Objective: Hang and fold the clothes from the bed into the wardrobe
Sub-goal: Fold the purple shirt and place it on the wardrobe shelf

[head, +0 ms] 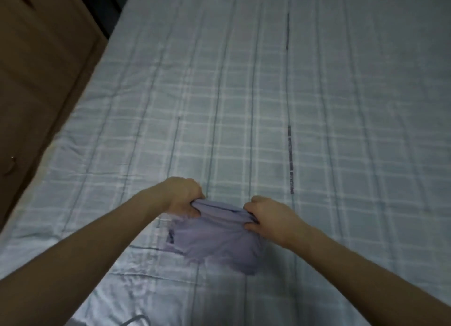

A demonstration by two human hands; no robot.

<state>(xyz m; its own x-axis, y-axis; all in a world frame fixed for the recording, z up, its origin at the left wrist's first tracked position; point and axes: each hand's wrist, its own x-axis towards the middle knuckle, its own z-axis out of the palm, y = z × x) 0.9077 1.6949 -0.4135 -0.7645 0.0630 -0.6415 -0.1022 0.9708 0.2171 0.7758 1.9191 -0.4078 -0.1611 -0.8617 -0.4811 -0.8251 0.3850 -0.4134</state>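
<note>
A small lilac garment (217,240) hangs bunched just above the bed (268,106), near its front edge. My left hand (181,194) grips the garment's upper left corner with curled fingers. My right hand (268,214) pinches the upper right corner. The cloth is stretched between the two hands and sags below them, with a dark patch at its left side. The wardrobe's inside is not in view.
The bed carries a pale blue checked sheet with dark lengthwise stripes and fills most of the view. A brown wooden panel (41,69) stands along the bed's left side. A dark gap (107,6) shows at the far left corner.
</note>
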